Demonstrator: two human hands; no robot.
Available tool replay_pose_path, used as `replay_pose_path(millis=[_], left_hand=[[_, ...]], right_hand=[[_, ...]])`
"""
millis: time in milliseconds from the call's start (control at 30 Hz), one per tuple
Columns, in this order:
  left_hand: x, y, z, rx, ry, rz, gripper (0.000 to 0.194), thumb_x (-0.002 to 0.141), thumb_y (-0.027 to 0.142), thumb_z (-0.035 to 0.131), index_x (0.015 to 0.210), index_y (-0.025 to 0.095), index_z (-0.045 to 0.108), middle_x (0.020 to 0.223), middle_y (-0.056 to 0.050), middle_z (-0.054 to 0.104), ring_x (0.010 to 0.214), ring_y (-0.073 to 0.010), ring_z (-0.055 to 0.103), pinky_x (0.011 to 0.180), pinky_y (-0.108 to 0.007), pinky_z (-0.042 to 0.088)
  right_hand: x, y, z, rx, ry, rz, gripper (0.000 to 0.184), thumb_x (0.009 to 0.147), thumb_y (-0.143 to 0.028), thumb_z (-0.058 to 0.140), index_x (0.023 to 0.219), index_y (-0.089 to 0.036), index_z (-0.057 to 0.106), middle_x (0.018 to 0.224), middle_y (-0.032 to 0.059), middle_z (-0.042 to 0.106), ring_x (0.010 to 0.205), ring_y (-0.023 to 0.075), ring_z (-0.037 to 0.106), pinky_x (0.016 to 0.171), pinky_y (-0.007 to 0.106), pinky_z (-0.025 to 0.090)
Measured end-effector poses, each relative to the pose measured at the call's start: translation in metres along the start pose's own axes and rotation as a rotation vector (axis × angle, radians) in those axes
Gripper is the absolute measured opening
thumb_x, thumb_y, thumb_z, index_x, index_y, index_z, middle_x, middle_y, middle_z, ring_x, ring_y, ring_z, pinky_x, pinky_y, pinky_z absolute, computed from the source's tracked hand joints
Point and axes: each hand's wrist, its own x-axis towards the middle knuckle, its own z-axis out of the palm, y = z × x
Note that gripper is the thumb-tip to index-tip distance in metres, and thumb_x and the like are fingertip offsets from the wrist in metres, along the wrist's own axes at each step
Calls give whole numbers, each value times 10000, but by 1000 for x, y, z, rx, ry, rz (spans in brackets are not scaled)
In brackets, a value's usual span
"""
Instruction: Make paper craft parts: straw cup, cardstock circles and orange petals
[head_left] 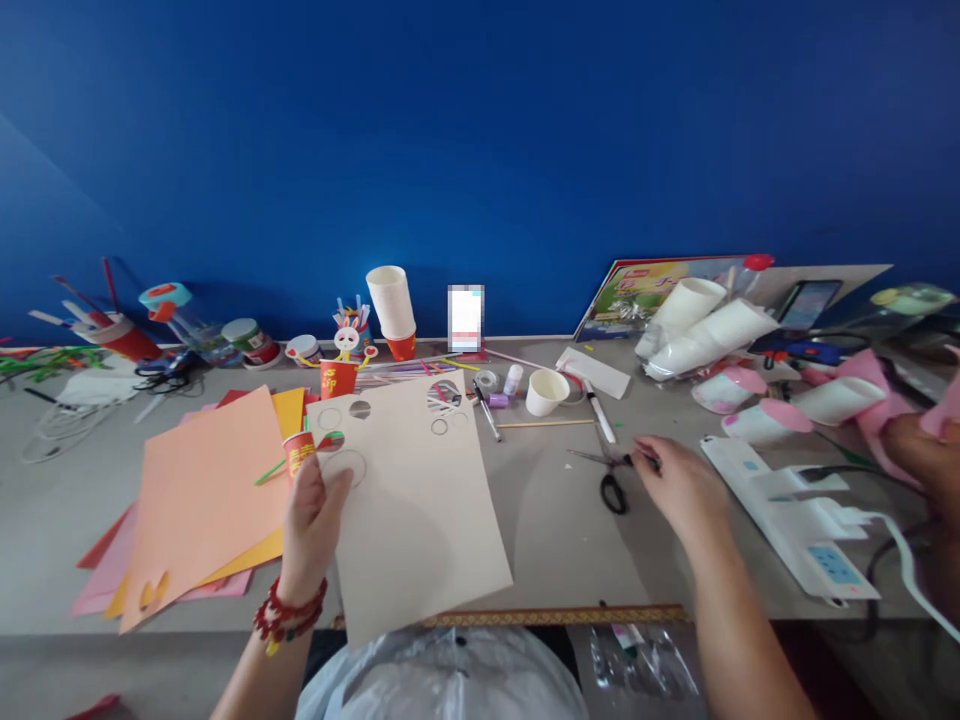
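My left hand (315, 510) is closed on the left edge of a large white sheet of paper (420, 510), thumb on top. A small red paper cup (299, 452) with yellow lettering sits at its fingertips. The sheet has drawn circles and several round holes cut near its top. To the right, my right hand (679, 485) has its fingers pinched around one handle of black scissors (613, 492). Their blades point left over the table, and the other handle loop hangs free.
Coloured paper (217, 490) is stacked at the left. Behind stand a rabbit-topped red cup (339, 376), stacked white cups (391, 302) and an upright white cup (547, 391). A marker (601, 415) lies near the scissors. A power strip (787, 520) and another person's hand (911, 450) are at right.
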Motion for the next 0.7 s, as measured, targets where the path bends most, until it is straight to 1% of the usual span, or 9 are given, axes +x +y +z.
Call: replay_pose_path(millis=[100,167,200,300,400,500,567,667,700], left_hand=[[-2,-5,2,-54,-62,-84,367,844,429,684,1138,218,625,1104,-75,691,961,-230,670,771,-288,573],[-4,-8,4,-60,-51,-102,353,846,431,684,1112,204,639,1055,-68,696,920,-214,666,734,-267,565],[-5,-9,5,-64,-38,-97,341,851,425,683,1106,202,644,1062,-65,693,931,-210,661,739,-259,560],[-4,-10,6,-127,7,-82,322,860,404,678,1123,221,648,1127,-56,681,985,-202,650,776,-245,549],[0,-10,7,-217,39,-87,316,846,388,695,1120,239,647,1132,-40,683,982,-187,647,787,-234,541],[1,-7,14,-236,2,-127,299,837,377,709,1092,232,650,1085,-33,694,959,-178,650,783,-227,528],[0,-4,21,-228,-62,-143,315,840,384,706,1105,227,644,1070,-41,699,976,-194,653,803,-251,528],[-2,3,32,-206,-151,-91,346,851,407,686,1137,219,633,1095,-60,700,1039,-228,645,869,-306,525],[-2,5,35,-194,-172,-80,346,856,416,678,1134,214,631,1097,-67,700,1039,-233,646,871,-316,526]], right_hand=[[-12,9,-3,-128,-67,-57,476,898,-528,472,1105,-138,651,1009,176,734,887,346,680,749,428,511],[-22,13,-1,-174,-136,-89,586,856,-603,507,1160,-116,621,1048,200,721,924,380,672,762,458,513],[-27,15,0,-172,-160,-107,605,843,-614,513,1171,-115,614,1075,206,713,955,390,666,780,468,512],[-38,22,6,-88,-165,-162,508,850,-563,499,1119,-152,629,1086,189,712,1006,377,655,850,479,500],[-43,26,8,19,-175,-181,335,867,-479,464,939,-209,650,934,141,734,888,334,676,813,457,507],[-45,27,6,100,-206,-135,296,859,-469,453,790,-239,625,815,114,729,787,316,680,725,429,513],[-45,26,6,192,-236,-59,314,842,-514,474,784,-246,627,794,103,736,751,311,690,679,413,517],[-45,20,1,439,-342,100,347,783,-581,567,828,-251,665,807,83,761,698,285,707,611,369,531],[-45,16,-2,526,-352,154,368,762,-598,598,838,-247,678,798,82,764,658,272,703,572,353,530]])
